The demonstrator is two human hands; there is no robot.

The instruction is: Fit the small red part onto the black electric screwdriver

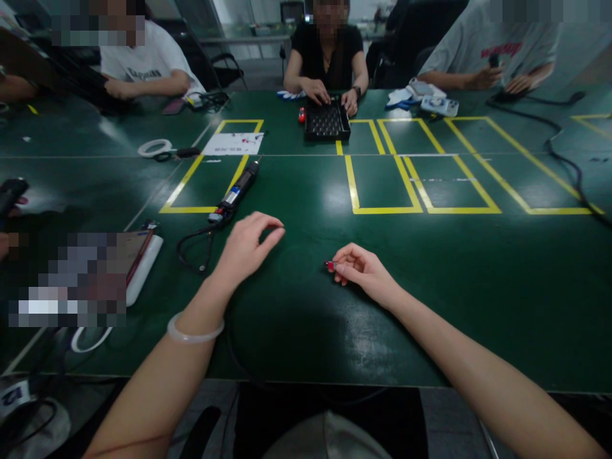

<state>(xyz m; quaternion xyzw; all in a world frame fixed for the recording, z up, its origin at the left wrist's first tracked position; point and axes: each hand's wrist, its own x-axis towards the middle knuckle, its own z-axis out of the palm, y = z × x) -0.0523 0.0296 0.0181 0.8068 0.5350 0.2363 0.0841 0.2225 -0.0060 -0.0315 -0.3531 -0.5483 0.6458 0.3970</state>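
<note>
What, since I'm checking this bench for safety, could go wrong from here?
The small red part might slip and drop, as the right hand seems to pinch it by the fingertips. The black tool lies just beyond the left hand, so a careless sweep could knock it. A dark cable loops near that wrist and might snag on the bracelet.

The small part (330, 265) is red (the tabletop (296, 331), yellow-lined green).
</note>
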